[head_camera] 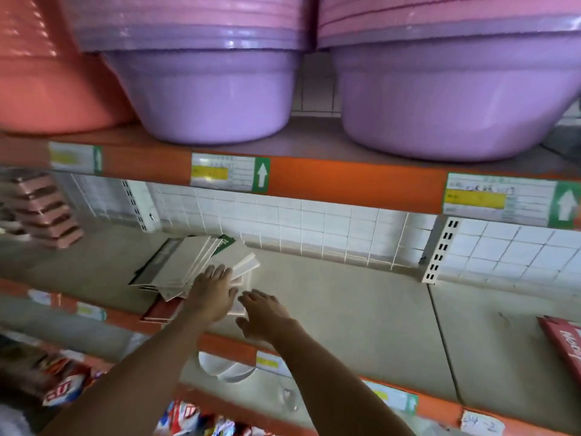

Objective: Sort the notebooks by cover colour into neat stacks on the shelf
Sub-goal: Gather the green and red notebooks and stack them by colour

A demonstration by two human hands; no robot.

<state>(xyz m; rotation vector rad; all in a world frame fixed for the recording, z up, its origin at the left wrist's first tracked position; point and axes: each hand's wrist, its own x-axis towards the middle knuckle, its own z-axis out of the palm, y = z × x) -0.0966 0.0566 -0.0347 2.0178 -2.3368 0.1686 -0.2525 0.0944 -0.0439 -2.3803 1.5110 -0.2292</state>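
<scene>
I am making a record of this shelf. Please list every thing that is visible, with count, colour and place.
notebooks: loose fanned pile, mostly pale, one green, one red; middle shelf, left.
purple basins: two stacks; top shelf.
orange basins: one stack; top shelf, far left.
pink trays: one stack; middle shelf, far left.
red packet: one; middle shelf, right edge.
price labels: several, white and green; shelf edges.
left hand: flat on the pile.
right hand: open, beside the pile.
</scene>
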